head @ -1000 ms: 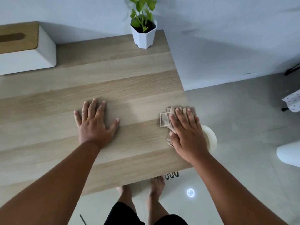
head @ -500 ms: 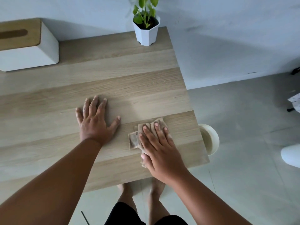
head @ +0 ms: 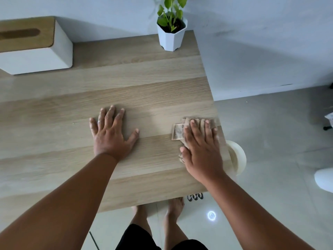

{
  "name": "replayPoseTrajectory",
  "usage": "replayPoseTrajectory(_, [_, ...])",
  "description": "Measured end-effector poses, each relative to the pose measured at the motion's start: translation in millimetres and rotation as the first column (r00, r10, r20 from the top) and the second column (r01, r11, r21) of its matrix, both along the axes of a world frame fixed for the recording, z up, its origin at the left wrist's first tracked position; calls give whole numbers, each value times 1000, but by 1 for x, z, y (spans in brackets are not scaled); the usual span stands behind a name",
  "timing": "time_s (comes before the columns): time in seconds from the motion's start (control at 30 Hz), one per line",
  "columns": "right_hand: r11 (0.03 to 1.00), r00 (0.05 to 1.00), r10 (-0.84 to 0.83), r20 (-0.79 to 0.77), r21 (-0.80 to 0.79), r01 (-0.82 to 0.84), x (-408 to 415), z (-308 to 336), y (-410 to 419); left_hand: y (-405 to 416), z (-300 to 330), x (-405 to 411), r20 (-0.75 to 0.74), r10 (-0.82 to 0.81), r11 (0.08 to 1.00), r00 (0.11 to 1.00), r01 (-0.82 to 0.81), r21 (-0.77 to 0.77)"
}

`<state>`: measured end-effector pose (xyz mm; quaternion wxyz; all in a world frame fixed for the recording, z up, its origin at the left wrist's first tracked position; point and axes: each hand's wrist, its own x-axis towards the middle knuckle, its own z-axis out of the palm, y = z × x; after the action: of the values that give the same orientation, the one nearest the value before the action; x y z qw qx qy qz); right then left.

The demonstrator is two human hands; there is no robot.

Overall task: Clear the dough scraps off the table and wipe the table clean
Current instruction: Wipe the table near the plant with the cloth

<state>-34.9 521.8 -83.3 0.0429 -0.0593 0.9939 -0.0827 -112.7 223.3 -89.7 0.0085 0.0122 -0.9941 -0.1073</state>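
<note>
Right hand (head: 201, 150), fingers flat, is pressing a folded beige cloth (head: 178, 131) onto the wooden desk (head: 126, 83) nr its right edge; left hand (head: 110, 135) is lying spread, palm down, mid-desk. White bin (head: 237, 156) is sitting just beyond the edge.

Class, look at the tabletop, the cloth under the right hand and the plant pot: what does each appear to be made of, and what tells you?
Pale wood-grain tabletop: wood or laminate, matt; plank bands and grain lines show.
Folded beige cloth under the right hand: soft woven fabric; it creases and layers.
White faceted plant pot: probably plastic or ceramic; smooth, even facets.
</note>
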Motion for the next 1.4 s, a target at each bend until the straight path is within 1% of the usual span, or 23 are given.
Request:
replayPoseTrajectory(0.07, [999, 999, 39, 5, -25, -39, 1, 0, -22, 1, 2, 0, 4, 8, 1000, 1000, -8, 7])
replayPoseTrajectory(0.2, [977, 981, 190, -28, -92, -192, 25, -3, -48, 3, 5, 0, 20, 7, 1000, 1000, -7, 8])
replayPoseTrajectory(0.3, [958, 963, 257, -74, -110, -264, 45, -4, -41, 3, 7, 1, 18, 4, 1000, 1000, -4, 16])
replayPoseTrajectory(0.4, [949, 952, 295, -84, -87, -302, 58, -4, -24, 4, 8, 2, 28, 6, 1000, 1000, -6, 12])
replayPoseTrajectory(0.5, [950, 952, 295, -84, -78, -302, 64, -2, -7, 3, 8, 1, 30, 8, 1000, 1000, -8, 13])
replayPoseTrajectory(0.9, [977, 973, 204, -103, -47, -210, 69, -4, 57, 0, 4, 1, 18, 0, 1000, 1000, 0, 8])
replayPoseTrajectory(1.13, [979, 977, 188, -102, -57, -194, 70, -6, 58, -1, -2, 0, -7, 7, 1000, 1000, -7, -1])
replayPoseTrajectory(1.4, [979, 979, 175, -100, -83, -184, 70, -4, 57, 0, 0, 0, 0, 4, 1000, 1000, -4, 8])
